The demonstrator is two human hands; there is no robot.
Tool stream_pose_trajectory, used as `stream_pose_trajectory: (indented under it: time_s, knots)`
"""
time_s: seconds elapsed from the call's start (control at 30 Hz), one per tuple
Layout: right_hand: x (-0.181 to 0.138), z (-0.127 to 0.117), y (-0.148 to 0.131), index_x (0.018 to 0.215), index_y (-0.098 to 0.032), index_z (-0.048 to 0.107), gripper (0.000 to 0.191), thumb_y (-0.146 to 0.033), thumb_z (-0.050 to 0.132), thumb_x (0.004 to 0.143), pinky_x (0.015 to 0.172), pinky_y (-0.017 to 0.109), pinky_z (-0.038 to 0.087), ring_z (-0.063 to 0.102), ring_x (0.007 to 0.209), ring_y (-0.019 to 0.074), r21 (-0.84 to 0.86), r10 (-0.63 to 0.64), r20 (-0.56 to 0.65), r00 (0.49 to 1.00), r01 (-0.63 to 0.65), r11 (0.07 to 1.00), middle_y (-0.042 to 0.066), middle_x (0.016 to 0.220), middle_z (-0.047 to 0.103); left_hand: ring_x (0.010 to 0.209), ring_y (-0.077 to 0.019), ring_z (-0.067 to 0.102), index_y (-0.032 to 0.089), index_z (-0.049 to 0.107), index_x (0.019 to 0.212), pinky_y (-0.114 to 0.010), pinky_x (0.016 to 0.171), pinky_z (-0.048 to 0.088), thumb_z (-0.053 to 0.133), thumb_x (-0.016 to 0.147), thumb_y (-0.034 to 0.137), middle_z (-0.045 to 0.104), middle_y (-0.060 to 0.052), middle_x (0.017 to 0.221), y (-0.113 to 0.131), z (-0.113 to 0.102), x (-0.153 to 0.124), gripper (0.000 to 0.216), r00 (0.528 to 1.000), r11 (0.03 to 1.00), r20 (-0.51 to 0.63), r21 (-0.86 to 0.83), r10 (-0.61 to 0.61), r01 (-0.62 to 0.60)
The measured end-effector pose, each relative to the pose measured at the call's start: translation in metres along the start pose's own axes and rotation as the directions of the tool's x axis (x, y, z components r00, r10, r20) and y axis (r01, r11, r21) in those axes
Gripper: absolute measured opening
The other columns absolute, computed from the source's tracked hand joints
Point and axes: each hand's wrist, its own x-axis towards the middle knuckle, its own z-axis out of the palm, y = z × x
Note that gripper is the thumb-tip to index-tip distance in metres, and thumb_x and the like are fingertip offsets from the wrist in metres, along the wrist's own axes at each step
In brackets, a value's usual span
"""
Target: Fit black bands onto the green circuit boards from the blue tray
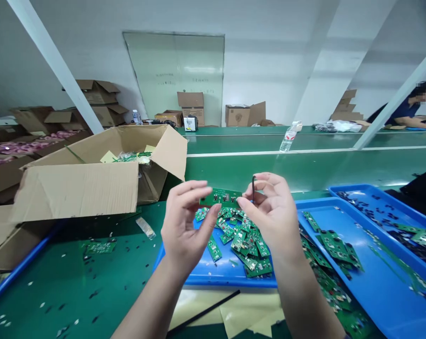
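A green circuit board [221, 197] with small parts on its face is up in front of me, above a blue tray. My right hand [274, 209] pinches the board's right end between thumb and fingers. A thin dark strip [253, 188] stands upright at those same fingers; its kind is unclear. Around the board's left end, my left hand [184, 223] has its thumb and fingers apart, with a gap between them. Below both hands, the blue tray [230, 282] bears a heap of small green circuit boards [246, 242], partly hidden by my right hand.
An open cardboard box [82, 188] stands at the left. Two more blue trays [375, 287] [354, 189] with boards and black bits lie at the right. A water bottle [290, 136] stands behind. A black strip [205, 310] lies in front. A co-worker [406, 110] sits far right.
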Motion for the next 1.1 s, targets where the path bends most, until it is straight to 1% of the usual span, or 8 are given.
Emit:
stream_pose_trajectory:
  time_s: [0.1, 0.2, 0.27, 0.37, 0.47, 0.67, 0.83, 1.1]
  knots:
    - [-0.008, 0.011, 0.004, 0.1, -0.027, 0.048, 0.034, -0.011, 0.062, 0.074, 0.061, 0.021, 0.054, 0.058, 0.069, 0.0102, 0.003, -0.012, 0.02, 1.0, 0.012, 1.0, -0.003, 0.078, 0.053, 0.089, -0.0132, 0.063, 0.024, 0.055, 0.123, -0.018, 0.063, 0.054, 0.067, 0.077, 0.015, 0.06, -0.008, 0.12, 0.0, 0.005, -0.002, 0.048, 0.957, 0.938, -0.054, -0.22, -0.286, 0.268]
    - [-0.014, 0.018, 0.007, 0.1, -0.027, 0.048, 0.032, -0.013, 0.062, 0.076, 0.061, 0.023, 0.056, 0.059, 0.069, 0.011, 0.001, -0.019, 0.05, 0.999, 0.019, 1.0, -0.002, 0.08, 0.052, 0.084, -0.0145, 0.066, 0.021, 0.066, 0.11, -0.022, 0.068, 0.055, 0.066, 0.077, 0.021, 0.069, -0.007, 0.104, -0.005, 0.006, 0.001, 0.032, 0.861, 0.777, 0.048, -0.407, -0.506, 0.48]
    - [-0.015, 0.018, 0.009, 0.102, -0.027, 0.05, 0.03, -0.014, 0.062, 0.077, 0.063, 0.025, 0.057, 0.061, 0.073, 0.0121, -0.015, -0.037, 0.083, 0.996, 0.038, 0.999, -0.001, 0.085, 0.055, 0.087, -0.0155, 0.067, 0.021, 0.069, 0.102, -0.025, 0.075, 0.056, 0.066, 0.078, 0.023, 0.072, -0.005, 0.094, -0.009, 0.006, 0.004, 0.024, 0.809, 0.67, 0.08, -0.516, -0.583, 0.534]
    - [-0.013, 0.01, 0.009, 0.102, -0.025, 0.056, 0.021, -0.017, 0.058, 0.083, 0.072, 0.03, 0.057, 0.064, 0.082, 0.0148, -0.124, -0.074, 0.158, 0.985, 0.094, 0.988, 0.003, 0.094, 0.061, 0.087, -0.0159, 0.068, 0.023, 0.067, 0.102, -0.029, 0.079, 0.056, 0.06, 0.083, 0.027, 0.072, -0.003, 0.088, -0.01, 0.005, 0.008, 0.021, 0.799, 0.623, 0.087, -0.577, -0.595, 0.527]
    - [-0.008, -0.001, 0.007, 0.11, -0.027, 0.059, 0.027, -0.015, 0.052, 0.087, 0.066, 0.029, 0.056, 0.064, 0.078, 0.0147, -0.256, -0.172, 0.197, 0.965, 0.22, 0.941, 0.001, 0.089, 0.064, 0.065, -0.0131, 0.066, 0.022, 0.064, 0.106, -0.027, 0.065, 0.056, 0.056, 0.086, 0.03, 0.068, -0.001, 0.077, -0.004, 0.002, 0.009, 0.024, 0.802, 0.663, 0.174, -0.478, -0.571, 0.576]
    - [-0.005, -0.014, 0.0, 0.14, -0.032, 0.036, 0.06, -0.008, 0.049, 0.087, 0.072, 0.035, 0.056, 0.061, 0.072, 0.016, -0.302, -0.313, 0.443, 0.84, 0.468, 0.83, 0.0, 0.082, 0.066, 0.054, -0.0102, 0.053, 0.016, 0.068, 0.09, -0.019, 0.047, 0.044, 0.052, 0.082, 0.026, 0.057, 0.001, 0.061, 0.011, 0.003, 0.008, 0.02, 0.663, 0.608, 0.463, -0.287, -0.588, 0.74]
    - [-0.006, -0.016, -0.002, 0.141, -0.029, 0.034, 0.059, -0.009, 0.048, 0.088, 0.076, 0.038, 0.057, 0.063, 0.073, 0.0176, -0.326, -0.332, 0.537, 0.776, 0.554, 0.767, 0.001, 0.084, 0.067, 0.052, -0.0105, 0.049, 0.016, 0.06, 0.067, -0.02, 0.048, 0.042, 0.046, 0.082, 0.025, 0.056, 0.001, 0.059, 0.011, 0.005, 0.005, 0.023, 0.625, 0.608, 0.521, -0.233, -0.581, 0.759]
    - [-0.006, -0.015, -0.005, 0.141, -0.031, 0.032, 0.064, -0.004, 0.047, 0.085, 0.076, 0.038, 0.058, 0.066, 0.081, 0.0173, -0.367, -0.339, 0.57, 0.749, 0.601, 0.711, 0.004, 0.115, 0.066, 0.049, -0.0107, 0.048, 0.017, 0.055, 0.063, -0.019, 0.044, 0.04, 0.043, 0.08, 0.024, 0.053, 0.001, 0.055, 0.014, 0.006, 0.006, 0.022, 0.573, 0.572, 0.593, -0.219, -0.565, 0.79]
